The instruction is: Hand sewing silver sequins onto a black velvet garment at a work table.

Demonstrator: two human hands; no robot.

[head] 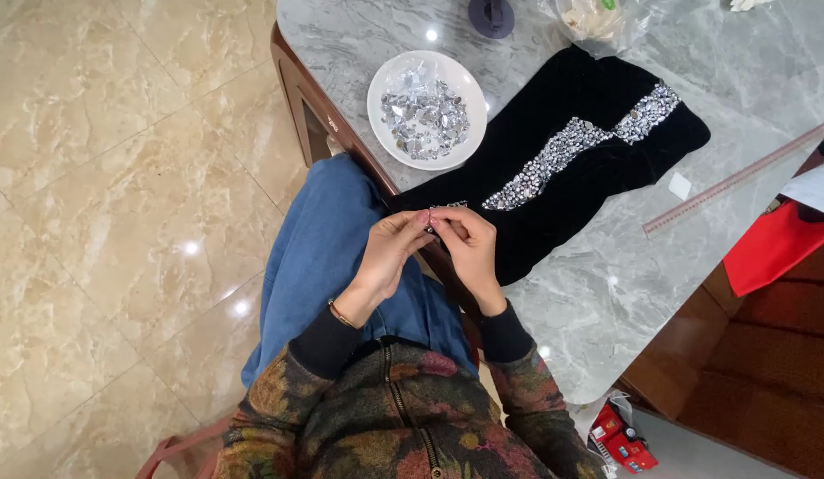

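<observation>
A black velvet cloth (563, 168) is spread on the grey marble counter (607, 284), with a band of silver stones (571, 146) already worked diagonally across it. The near edge of the cloth is drawn off the counter toward the lap, and both hands are closed together there. The left hand (390, 253) is pinched narrow, thumb against fingertips, on something small just at the cloth's near edge (too small to be told for certain, though a glint of silver stones (452, 206) shows just above it). The right hand (469, 248) is curled against it, fingers folded in, apparently steadying the same spot; what it grips cannot be told.

Beyond the cloth's left corner a white bowl (427, 109) of loose silver stones is set within reach. To the right of the cloth a long ruler (736, 180) is laid, and a small white square (680, 185) lies between the two.

The step in hand is judged to be the fastening of one stone at the cloth's edge. A steady, fine pull is called for next, with the cloth kept taut.
</observation>
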